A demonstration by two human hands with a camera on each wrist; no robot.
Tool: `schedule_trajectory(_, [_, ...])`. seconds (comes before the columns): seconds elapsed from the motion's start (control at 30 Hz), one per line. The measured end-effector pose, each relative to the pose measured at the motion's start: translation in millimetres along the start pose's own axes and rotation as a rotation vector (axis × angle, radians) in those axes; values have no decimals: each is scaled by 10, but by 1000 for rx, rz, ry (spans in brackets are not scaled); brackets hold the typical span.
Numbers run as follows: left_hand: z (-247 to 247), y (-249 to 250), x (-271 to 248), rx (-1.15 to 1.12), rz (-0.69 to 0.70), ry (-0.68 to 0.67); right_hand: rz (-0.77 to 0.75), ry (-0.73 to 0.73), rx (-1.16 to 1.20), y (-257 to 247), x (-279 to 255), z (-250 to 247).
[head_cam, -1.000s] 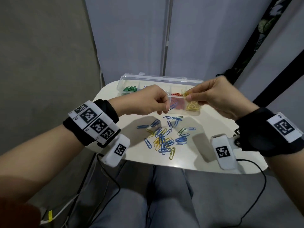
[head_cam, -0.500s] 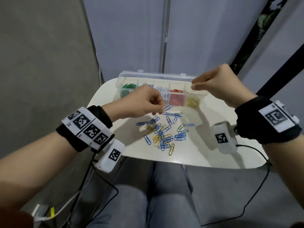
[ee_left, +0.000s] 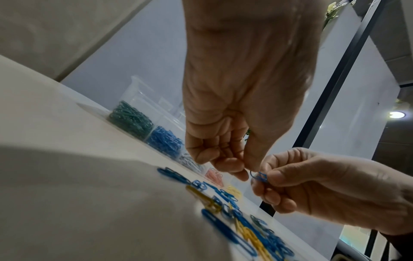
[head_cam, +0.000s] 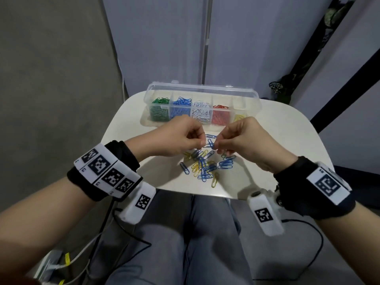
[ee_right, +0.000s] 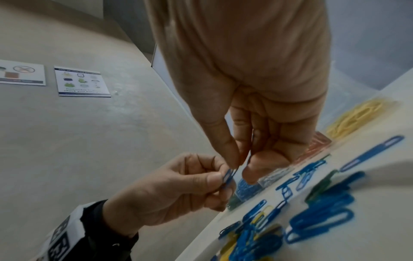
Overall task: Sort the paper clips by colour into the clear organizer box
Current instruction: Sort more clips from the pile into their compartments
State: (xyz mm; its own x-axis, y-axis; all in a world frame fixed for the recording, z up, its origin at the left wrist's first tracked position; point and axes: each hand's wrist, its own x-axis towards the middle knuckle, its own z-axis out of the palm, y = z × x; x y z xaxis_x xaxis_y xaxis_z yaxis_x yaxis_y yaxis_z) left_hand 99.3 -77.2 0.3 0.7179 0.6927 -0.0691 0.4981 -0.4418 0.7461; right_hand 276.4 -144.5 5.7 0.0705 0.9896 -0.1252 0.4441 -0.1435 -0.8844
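Head view: I see my left hand (head_cam: 181, 138) and right hand (head_cam: 242, 138) meeting above the white worktop (head_cam: 287, 128), both sets of fingers pinching blue paper clips (head_cam: 210, 143) between them. Below lies the loose pile (head_cam: 205, 167) of blue and yellow clips. At the far edge sits the clear organizer box (head_cam: 203, 89), compartments left to right green, blue, white, red, yellow. My hands partly block its near wall.
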Motion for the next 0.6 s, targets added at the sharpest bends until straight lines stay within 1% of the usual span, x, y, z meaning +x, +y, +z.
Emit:
schedule_trajectory(0.07, [-2,-18,8,39,-5,28,-4,33,19,-9,7,-6])
schedule_trajectory(0.13, [-12,-39,26,134,-14,63,-19,87,-4,-4,51,-59])
schedule_trajectory(0.23, [-45,-78,69,283,-50,103,-44,152,-159,33,173,-166])
schedule_trajectory(0.33, [-46,-106,126,451,-77,43,-44,109,-331,46,270,-178])
schedule_trajectory(0.4, [-33,-108,162,516,-78,19,-61,79,-453,37,322,-133])
schedule_trajectory(0.6, [-12,-80,267,557,-58,15,-103,5,-709,-4,429,-25])
